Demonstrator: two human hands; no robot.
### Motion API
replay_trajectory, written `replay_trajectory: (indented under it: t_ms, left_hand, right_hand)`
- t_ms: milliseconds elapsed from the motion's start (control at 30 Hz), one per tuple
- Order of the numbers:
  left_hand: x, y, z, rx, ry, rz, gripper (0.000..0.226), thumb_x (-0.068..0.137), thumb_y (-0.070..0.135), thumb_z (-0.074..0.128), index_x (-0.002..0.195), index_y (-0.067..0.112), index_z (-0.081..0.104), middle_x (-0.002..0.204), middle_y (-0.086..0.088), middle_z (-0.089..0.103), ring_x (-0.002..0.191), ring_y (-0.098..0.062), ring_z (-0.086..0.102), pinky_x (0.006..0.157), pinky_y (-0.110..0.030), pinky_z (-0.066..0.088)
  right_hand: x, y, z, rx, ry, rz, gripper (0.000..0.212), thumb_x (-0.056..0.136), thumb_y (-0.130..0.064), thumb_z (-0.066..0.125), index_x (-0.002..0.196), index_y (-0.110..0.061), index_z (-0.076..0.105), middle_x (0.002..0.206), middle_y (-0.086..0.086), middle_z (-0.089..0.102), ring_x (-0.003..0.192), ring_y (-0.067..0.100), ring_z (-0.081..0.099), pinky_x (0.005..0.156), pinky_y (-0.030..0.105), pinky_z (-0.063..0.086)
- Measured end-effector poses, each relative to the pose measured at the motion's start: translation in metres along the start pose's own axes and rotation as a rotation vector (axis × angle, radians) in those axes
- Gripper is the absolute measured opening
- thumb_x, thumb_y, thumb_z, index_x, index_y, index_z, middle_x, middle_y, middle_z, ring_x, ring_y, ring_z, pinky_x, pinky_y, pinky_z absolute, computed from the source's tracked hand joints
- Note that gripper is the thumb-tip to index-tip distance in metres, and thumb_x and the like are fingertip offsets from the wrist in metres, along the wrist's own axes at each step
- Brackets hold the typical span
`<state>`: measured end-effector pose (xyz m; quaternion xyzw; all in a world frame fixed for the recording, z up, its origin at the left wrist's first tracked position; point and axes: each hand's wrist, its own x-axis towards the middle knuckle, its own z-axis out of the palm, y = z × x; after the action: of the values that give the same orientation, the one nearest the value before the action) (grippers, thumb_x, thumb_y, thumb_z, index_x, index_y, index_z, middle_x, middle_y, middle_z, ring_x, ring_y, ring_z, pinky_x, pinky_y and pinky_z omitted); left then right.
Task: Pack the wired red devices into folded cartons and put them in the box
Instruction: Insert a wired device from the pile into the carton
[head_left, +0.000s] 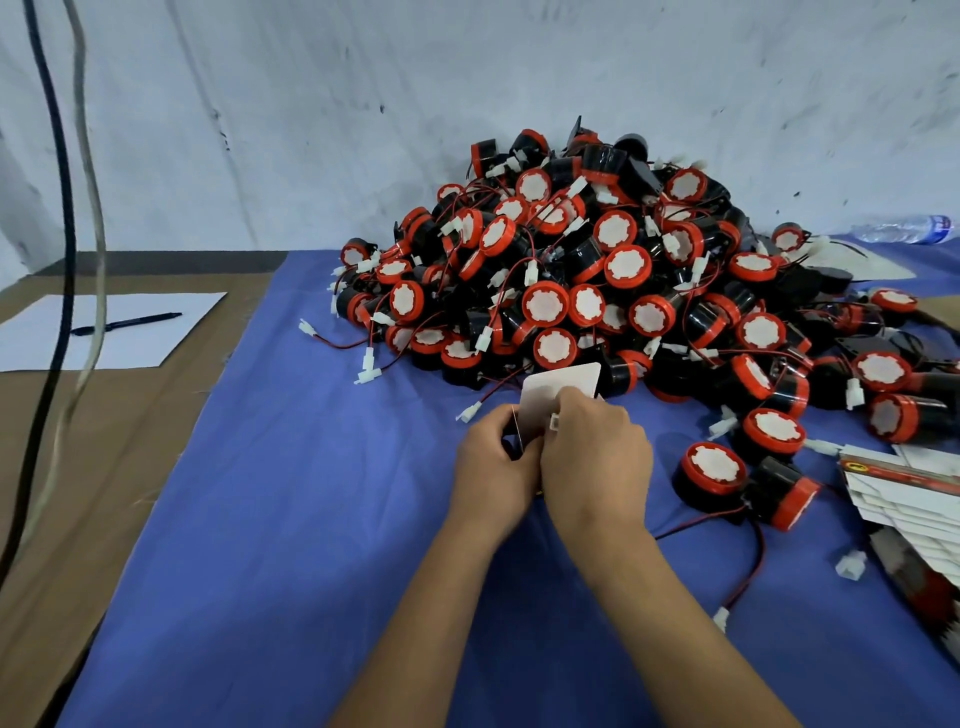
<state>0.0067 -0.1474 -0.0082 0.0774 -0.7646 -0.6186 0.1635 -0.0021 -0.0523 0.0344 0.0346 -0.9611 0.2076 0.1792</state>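
A blue cloth (291, 519) covers the surface. On it, against the wall, lies a big pile of wired red devices (597, 270). At the right edge is a stack of flat cartons (914, 499). In front of the pile, the left hand (496, 462) and the right hand (595, 457) together grip one white carton (558, 395), fingers curled around it. A white connector (555, 422) shows at the right hand's fingers.

Small packing workshop. Indicators: a bulk heap of identical wired red devices (597, 280) on a cloth-covered counter (291, 519), a stack of flat cartons (906, 499) at its right edge, and a scuffed white wall (467, 78) behind.
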Motion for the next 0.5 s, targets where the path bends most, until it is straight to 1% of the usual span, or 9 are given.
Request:
replay_trajectory:
  t_ms: [67,133,167,233,267,300,367,467,500]
  left_hand:
    - [0.0,0.0,0.0,0.003,-0.006,-0.004,0.016,0.096,0.016,0.07,0.097,0.032,0.068,0.091,0.008,0.075,0.085,-0.011,0.071,0.067,-0.023,0.059]
    - [0.001,0.001,-0.001,0.009,-0.016,-0.002,0.012,0.097,0.012,0.066,0.099,0.024,0.068,0.09,0.004,0.074,0.081,-0.015,0.069,0.065,-0.027,0.057]
    - [0.001,0.002,-0.002,0.021,-0.019,0.009,0.011,0.097,0.01,0.064,0.097,0.021,0.068,0.087,0.003,0.073,0.077,-0.013,0.067,0.062,-0.026,0.055]
    - [0.001,0.003,-0.004,0.05,-0.026,0.038,0.013,0.095,0.005,0.062,0.095,0.017,0.068,0.084,0.003,0.072,0.071,-0.007,0.064,0.059,-0.021,0.051]
    - [0.001,0.004,-0.004,0.054,-0.033,0.044,0.013,0.095,0.004,0.062,0.097,0.014,0.069,0.085,0.002,0.073,0.071,-0.006,0.064,0.059,-0.02,0.051]
    - [0.0,0.004,-0.004,0.05,-0.039,0.047,0.014,0.095,0.003,0.061,0.1,0.012,0.069,0.087,0.001,0.074,0.072,-0.005,0.064,0.06,-0.02,0.051]
    - [-0.002,0.005,-0.004,0.048,-0.041,0.05,0.015,0.095,0.002,0.061,0.103,0.012,0.069,0.088,0.002,0.073,0.071,0.0,0.063,0.059,-0.015,0.049]
    - [-0.002,0.005,-0.004,0.061,-0.044,0.046,0.016,0.095,0.003,0.061,0.102,0.016,0.068,0.085,0.005,0.072,0.069,0.003,0.062,0.058,-0.013,0.048]
    - [-0.003,0.005,-0.004,0.064,-0.049,0.046,0.018,0.094,0.001,0.061,0.1,0.017,0.067,0.084,0.006,0.071,0.067,0.003,0.061,0.057,-0.013,0.047]
  right_hand:
    - [0.005,0.0,0.002,-0.015,-0.041,-0.008,0.013,0.1,-0.012,0.051,0.092,-0.014,0.061,0.099,0.006,0.062,0.072,0.021,0.043,0.054,0.029,0.03]
    - [0.012,0.003,0.001,0.028,-0.155,-0.074,0.017,0.102,-0.02,0.054,0.092,-0.013,0.066,0.107,0.006,0.059,0.087,0.021,0.047,0.067,0.032,0.04]
    - [0.015,0.004,-0.001,0.052,-0.23,-0.117,0.024,0.104,-0.027,0.053,0.087,-0.013,0.063,0.109,0.007,0.058,0.096,0.023,0.049,0.076,0.033,0.043]
    - [0.02,0.007,-0.006,0.058,-0.361,-0.178,0.036,0.105,-0.038,0.049,0.077,-0.017,0.058,0.111,0.01,0.053,0.107,0.027,0.045,0.092,0.034,0.036]
    - [0.02,0.008,-0.007,0.024,-0.399,-0.203,0.037,0.106,-0.042,0.046,0.08,-0.019,0.061,0.114,0.011,0.05,0.111,0.028,0.041,0.097,0.034,0.031]
    - [0.02,0.009,-0.008,-0.028,-0.422,-0.224,0.038,0.106,-0.044,0.042,0.089,-0.019,0.065,0.118,0.011,0.046,0.113,0.028,0.036,0.098,0.034,0.028]
    - [0.016,0.006,-0.011,-0.118,-0.418,-0.259,0.038,0.107,-0.046,0.038,0.101,-0.019,0.064,0.123,0.011,0.039,0.112,0.027,0.03,0.097,0.035,0.028]
    - [0.015,0.002,-0.017,-0.195,-0.409,-0.293,0.033,0.108,-0.042,0.038,0.11,-0.02,0.063,0.124,0.007,0.041,0.114,0.028,0.034,0.091,0.037,0.033]
    - [0.016,0.0,-0.021,-0.204,-0.433,-0.314,0.031,0.107,-0.039,0.038,0.107,-0.019,0.062,0.12,0.006,0.043,0.112,0.027,0.036,0.089,0.036,0.033]
